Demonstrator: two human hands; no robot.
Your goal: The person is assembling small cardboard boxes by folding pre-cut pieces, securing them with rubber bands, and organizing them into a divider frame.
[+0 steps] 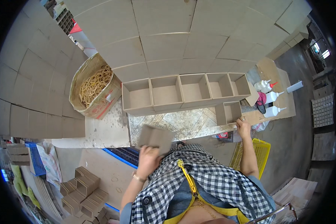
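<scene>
My left hand [148,163] grips a small grey-brown cardboard box [155,137] just in front of the bench's near edge; the box is blurred by motion. At the bench's right, my right hand [243,128] pinches the near right corner of another open cardboard box [233,111]. Directly to its left, touching it, stands a similar open cardboard piece [220,114]. Behind them a row of several open boxes [167,105] stands side by side across the bench, openings up.
A sack of rubber bands [95,87] stands at the left. White squeeze bottles [274,111] sit on the right. Stacked cardboard [166,48] walls off the back. A yellow crate [263,151] is below at right; folded boxes [86,181] lie lower left.
</scene>
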